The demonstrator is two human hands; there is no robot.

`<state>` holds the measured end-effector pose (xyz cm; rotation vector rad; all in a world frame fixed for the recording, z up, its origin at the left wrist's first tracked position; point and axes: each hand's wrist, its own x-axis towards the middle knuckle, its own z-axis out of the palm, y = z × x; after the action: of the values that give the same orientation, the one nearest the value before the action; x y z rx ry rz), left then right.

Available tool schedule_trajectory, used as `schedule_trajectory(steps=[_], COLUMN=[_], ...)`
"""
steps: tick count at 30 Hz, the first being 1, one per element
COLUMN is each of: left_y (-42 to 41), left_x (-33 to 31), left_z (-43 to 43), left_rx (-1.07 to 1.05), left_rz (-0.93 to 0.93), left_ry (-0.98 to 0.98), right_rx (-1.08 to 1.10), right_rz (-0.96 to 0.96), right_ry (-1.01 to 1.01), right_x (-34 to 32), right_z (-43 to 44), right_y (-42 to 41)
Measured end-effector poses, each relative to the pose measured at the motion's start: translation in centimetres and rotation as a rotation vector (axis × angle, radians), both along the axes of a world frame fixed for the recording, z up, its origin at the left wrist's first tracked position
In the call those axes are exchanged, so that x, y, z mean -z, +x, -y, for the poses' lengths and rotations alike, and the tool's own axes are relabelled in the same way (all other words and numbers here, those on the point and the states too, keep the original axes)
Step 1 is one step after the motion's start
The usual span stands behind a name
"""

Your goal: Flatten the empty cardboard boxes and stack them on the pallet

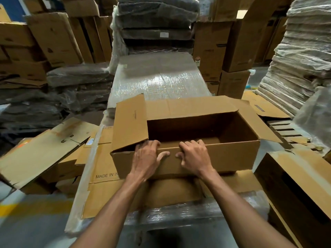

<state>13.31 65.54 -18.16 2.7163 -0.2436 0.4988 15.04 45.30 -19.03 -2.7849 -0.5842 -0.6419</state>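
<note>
Hands on open brown cardboard box, sitting on flattened brown cardboard sheets.
I see my left hand and right hand gripping its near rim, fingers curled inside; opening faces up, long axis left-right, only bare cardboard inside.

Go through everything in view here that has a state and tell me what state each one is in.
open box, upright, not flattened, top flaps open, looks empty.
left hand, grips the box's near wall.
right hand, grips the same wall.
flat cardboard, flattened, lying under the box.
wrapped stack, sealed in clear film.
side box, not flattened.
</note>
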Motion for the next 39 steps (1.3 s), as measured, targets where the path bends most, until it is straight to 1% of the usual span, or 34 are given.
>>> schedule_trajectory(steps=[7, 10, 13, 18, 23, 25, 27, 29, 31, 34, 36, 37, 38, 39], left_y=[0.4, 1.0, 1.8, 3.1, 3.7, 4.4, 4.8, 4.7, 4.6, 4.0, 3.5, 3.1, 2.7, 2.3], left_x=[-2.7, -3.7, -3.6, -2.7, -2.1, -1.7, -1.5, -1.3, -1.2, -1.1, -1.2, -1.1, -1.1, -1.1], left_z=[-4.4, -7.1, -9.2, -10.3, -10.0, -10.3, -10.5, -10.6, -10.5, -10.4, -10.3, -10.3, -10.2, -10.1], left_rx=[-0.060, -0.128, -0.244, -0.453, -0.540, -0.572, -0.575, -0.562, -0.557, -0.540, -0.527, -0.522, -0.518, -0.518], left_rz=[0.281, 0.312, 0.211, -0.100, -0.366, -0.419, -0.418, -0.370, -0.334, -0.305, -0.282, -0.271, -0.258, -0.246], left_ry=[-0.069, -0.035, -0.002, -0.066, -0.163, -0.201, -0.225, -0.225, -0.230, -0.247, -0.263, -0.267, -0.272, -0.275], right_rx=[-0.048, -0.046, -0.043, -0.039, -0.040, -0.031, -0.022, -0.004, 0.019, 0.105, 0.129, 0.114, 0.088, 0.063], right_rz=[0.055, 0.062, 0.071, 0.086, 0.096, 0.082, 0.052, -0.014, -0.129, -0.370, -0.538, -0.616, -0.693, -0.785], right_ry=[0.033, 0.040, 0.052, 0.058, 0.060, 0.078, 0.099, 0.154, 0.235, 0.184, 0.235, 0.323, 0.466, 0.674], right_x=[0.7, 1.0, 1.2, 1.3, 1.8, 1.8, 1.6, 0.6, -0.9, -3.2, -4.2, -4.4, -4.5, -4.7], right_z=[0.3, 0.3, 0.3, 0.3, 0.5, 0.4, 0.3, 0.0, -0.7, -2.3, -3.7, -4.4, -5.0, -5.7], right_y=[0.1, 0.1, 0.0, -0.3, -0.7, -0.8, -1.0, -1.0, -0.5, 1.1, 2.6, 3.2, 3.8, 4.2])
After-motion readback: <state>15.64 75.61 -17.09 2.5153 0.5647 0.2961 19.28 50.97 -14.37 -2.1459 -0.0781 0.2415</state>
